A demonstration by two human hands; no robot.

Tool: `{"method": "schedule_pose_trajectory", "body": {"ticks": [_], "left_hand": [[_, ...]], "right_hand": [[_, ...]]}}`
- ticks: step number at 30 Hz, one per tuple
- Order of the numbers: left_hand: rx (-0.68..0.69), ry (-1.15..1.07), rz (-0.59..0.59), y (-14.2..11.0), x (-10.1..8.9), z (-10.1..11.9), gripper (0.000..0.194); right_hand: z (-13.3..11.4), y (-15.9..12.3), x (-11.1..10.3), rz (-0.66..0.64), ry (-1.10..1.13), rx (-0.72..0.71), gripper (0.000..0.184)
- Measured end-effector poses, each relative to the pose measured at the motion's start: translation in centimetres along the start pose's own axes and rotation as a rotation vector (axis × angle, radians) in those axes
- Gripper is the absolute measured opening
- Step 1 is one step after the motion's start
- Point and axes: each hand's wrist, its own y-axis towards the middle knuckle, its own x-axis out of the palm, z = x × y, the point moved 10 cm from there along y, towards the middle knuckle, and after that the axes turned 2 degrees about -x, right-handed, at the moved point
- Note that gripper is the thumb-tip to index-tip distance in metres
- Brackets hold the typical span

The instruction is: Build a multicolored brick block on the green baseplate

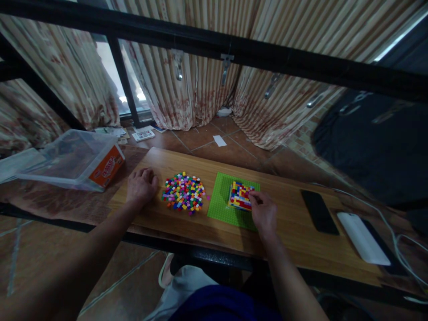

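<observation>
My right hand (265, 213) is over the right side of a multicoloured block of building bricks (239, 195), its thumb and forefinger pinched together at the top surface. Whatever lies between those fingertips is too small to make out. The block stands on a green baseplate (219, 209). To the left of the plate lies a loose heap of small coloured bricks (183, 192). My left hand (142, 185) rests on the wooden board just left of the heap, fingers loosely curled and apart, with nothing seen in it.
A clear plastic bin (76, 154) with an orange label stands at the left. On the right of the wooden board (287, 240) lie a black phone (319, 211) and a white oblong device (363, 238), with a white cable (389, 223) beyond. A dark metal bar (200, 47) with hanging clips crosses above.
</observation>
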Motion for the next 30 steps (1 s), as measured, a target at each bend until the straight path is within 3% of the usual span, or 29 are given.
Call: {"method": "schedule_pose_trajectory", "body": {"ticks": [15, 23, 30], "left_hand": [[-0.043, -0.015, -0.029, 0.0, -0.1, 0.0, 0.037], [-0.035, -0.016, -0.046, 0.0, -0.1, 0.1, 0.039], [-0.044, -0.021, -0.049, -0.1, 0.1, 0.0, 0.041]], "right_hand": [[-1.5, 0.0, 0.7, -0.056, -0.192, -0.133, 0.037], [-0.6, 0.2, -0.4, -0.060, -0.192, -0.035, 0.041], [-1.8, 0.8, -0.2, -0.079, -0.171, -0.105, 0.043]]}}
